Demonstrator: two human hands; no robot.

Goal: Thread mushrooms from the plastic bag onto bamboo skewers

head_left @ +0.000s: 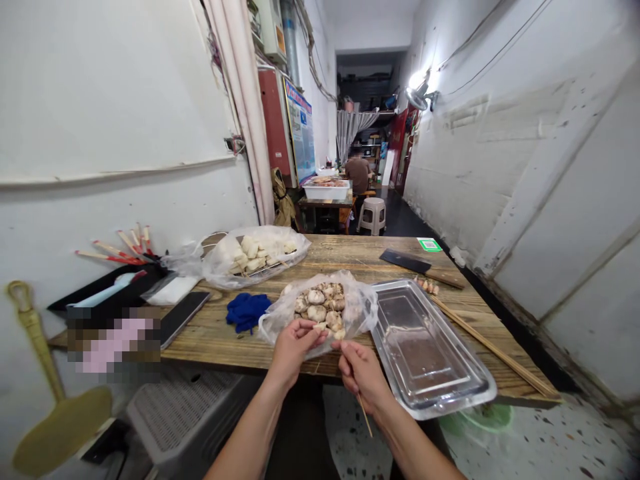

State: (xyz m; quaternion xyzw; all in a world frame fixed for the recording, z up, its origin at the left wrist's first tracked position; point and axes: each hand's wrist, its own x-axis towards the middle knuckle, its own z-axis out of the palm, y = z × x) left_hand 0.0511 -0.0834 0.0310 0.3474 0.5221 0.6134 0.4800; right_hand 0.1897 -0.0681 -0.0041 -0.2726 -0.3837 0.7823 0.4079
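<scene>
A clear plastic bag of mushrooms lies open on the wooden table just in front of me. My left hand pinches a small mushroom piece at the bag's near edge. My right hand grips a thin bamboo skewer, its tip meeting that piece and its tail pointing down toward me. An empty steel tray sits right of the bag, overhanging the table's near edge.
A second bag of pale chunks lies at the back left, with a blue cloth and a phone nearby. A cleaver and long skewers lie to the right. A seated person and a stool are down the corridor.
</scene>
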